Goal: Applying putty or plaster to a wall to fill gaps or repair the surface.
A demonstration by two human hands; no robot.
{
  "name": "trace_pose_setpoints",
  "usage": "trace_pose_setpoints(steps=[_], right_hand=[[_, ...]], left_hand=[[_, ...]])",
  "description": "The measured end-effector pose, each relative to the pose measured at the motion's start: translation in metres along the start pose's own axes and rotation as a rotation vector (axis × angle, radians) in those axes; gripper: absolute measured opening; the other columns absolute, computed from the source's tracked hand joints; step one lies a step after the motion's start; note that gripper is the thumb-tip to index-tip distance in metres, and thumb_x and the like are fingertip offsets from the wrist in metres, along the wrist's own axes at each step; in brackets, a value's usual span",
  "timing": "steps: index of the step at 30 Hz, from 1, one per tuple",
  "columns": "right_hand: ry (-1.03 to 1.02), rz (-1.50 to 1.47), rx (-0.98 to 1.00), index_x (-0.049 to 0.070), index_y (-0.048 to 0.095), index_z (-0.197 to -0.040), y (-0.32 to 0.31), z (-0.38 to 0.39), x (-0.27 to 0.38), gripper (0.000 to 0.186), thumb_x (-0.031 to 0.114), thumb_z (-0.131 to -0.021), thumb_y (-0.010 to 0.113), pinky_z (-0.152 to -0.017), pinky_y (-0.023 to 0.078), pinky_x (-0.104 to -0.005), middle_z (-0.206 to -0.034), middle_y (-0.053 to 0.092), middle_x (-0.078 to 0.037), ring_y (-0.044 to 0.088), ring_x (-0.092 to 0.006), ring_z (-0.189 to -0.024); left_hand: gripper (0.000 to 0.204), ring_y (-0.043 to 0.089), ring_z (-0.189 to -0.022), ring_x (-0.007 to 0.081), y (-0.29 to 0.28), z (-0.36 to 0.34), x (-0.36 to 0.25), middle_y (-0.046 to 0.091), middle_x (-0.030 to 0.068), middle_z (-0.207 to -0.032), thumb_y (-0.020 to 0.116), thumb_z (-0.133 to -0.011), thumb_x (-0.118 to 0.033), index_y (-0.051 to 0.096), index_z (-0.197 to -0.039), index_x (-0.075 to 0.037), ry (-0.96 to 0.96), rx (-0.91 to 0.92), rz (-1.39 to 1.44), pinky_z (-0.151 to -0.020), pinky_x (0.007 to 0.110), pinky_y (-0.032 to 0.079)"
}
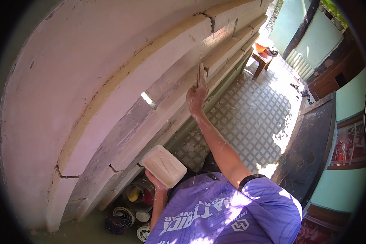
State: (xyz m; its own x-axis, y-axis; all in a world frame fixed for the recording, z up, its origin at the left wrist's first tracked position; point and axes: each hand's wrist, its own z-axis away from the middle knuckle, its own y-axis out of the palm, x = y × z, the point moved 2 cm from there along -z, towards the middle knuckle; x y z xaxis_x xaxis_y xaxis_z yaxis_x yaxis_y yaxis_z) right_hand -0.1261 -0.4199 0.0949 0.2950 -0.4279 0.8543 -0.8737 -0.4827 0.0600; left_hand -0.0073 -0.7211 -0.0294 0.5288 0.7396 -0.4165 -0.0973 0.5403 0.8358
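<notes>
A: Left hand (156, 181), lower centre of the frame: state?
B: Fingers curled around the near edge of a pale block (164, 166), rectangular, rounded corners, broad face toward the camera. Solid or a coated tub, cannot tell.
A: Right hand (197, 95)?
B: Just above the frame's centre, arm outstretched, near the stepped ledges (166, 110). Fingers close together, pointing to the top edge. They may pinch something thin seen edge-on; view too poor to tell.
A: Wall (81, 53)?
B: Pale, fills the left side. Ledges curve from lower left to upper right, with dark cracks (212, 25) across them.
A: Surroundings?
B: Round containers (142, 216) at lower left of centre, below the block. Patterned floor (240, 110) right of centre. Upper right: small wooden table (264, 60) bearing something orange (259, 48).
</notes>
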Motion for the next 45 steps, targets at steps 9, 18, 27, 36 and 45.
trace_pose_setpoints(steps=[9, 18, 27, 36, 45], right_hand=[[0.016, -0.104, 0.533, 0.011, 0.031, -0.155, 0.020, 0.100, 0.026, 0.084, -0.021, -0.078, 0.038, -0.102, 0.046, -0.0278, -0.158, 0.033, -0.012, 0.045, -0.0229, -0.136], [0.036, -0.131, 0.175, 0.002, 0.038, -0.150, 0.004, -0.025, -0.009, 0.081, -0.023, -0.072, 0.034, -0.115, 0.035, -0.0366, -0.149, 0.047, -0.015, 0.042, -0.0246, -0.139], [-0.383, -0.259, 0.775, 0.015, 0.053, -0.142, -0.010, 0.053, 0.024, 0.079, -0.017, -0.070, 0.052, -0.092, 0.057, -0.0403, -0.141, 0.054, -0.018, 0.053, -0.0392, -0.128], [-0.197, -0.081, 0.386, 0.016, 0.045, -0.149, -0.011, -0.042, -0.029, 0.088, -0.018, -0.068, 0.048, -0.086, 0.058, -0.0359, -0.149, 0.044, -0.023, 0.051, -0.0405, -0.131], [-0.325, -0.315, 0.897, 0.010, 0.043, -0.150, -0.020, 0.036, -0.002, 0.083, -0.015, -0.070, 0.050, -0.081, 0.059, -0.0363, -0.139, 0.057, -0.016, 0.068, -0.0282, -0.110]], left_hand=[[0.068, 0.054, -0.126, 0.0296, 0.002, -0.005, 0.020, 0.055, 0.0073, -0.139, 0.032, -0.094, -0.060, 0.046, -0.143, -0.015, 0.152, -0.092, -0.068, -0.106, 0.047, 0.044], [0.080, 0.046, -0.136, 0.0298, 0.008, -0.017, 0.061, 0.044, 0.0056, -0.150, 0.025, -0.093, -0.071, 0.035, -0.152, -0.018, 0.259, -0.062, 0.020, -0.113, 0.048, 0.038], [0.086, 0.043, -0.138, 0.0311, 0.039, -0.022, 0.101, 0.040, 0.0066, -0.153, 0.023, -0.091, -0.076, 0.031, -0.154, -0.019, 0.311, -0.150, -0.033, -0.113, 0.049, 0.037], [0.085, 0.048, -0.134, 0.0294, 0.053, -0.021, 0.134, 0.047, 0.0085, -0.147, 0.028, -0.092, -0.074, 0.036, -0.151, -0.014, 0.424, -0.174, 0.094, -0.111, 0.047, 0.040], [0.075, 0.055, -0.127, 0.0286, 0.073, -0.004, 0.156, 0.053, 0.0085, -0.141, 0.031, -0.094, -0.065, 0.042, -0.147, -0.014, 0.537, -0.239, 0.185, -0.108, 0.047, 0.044]])
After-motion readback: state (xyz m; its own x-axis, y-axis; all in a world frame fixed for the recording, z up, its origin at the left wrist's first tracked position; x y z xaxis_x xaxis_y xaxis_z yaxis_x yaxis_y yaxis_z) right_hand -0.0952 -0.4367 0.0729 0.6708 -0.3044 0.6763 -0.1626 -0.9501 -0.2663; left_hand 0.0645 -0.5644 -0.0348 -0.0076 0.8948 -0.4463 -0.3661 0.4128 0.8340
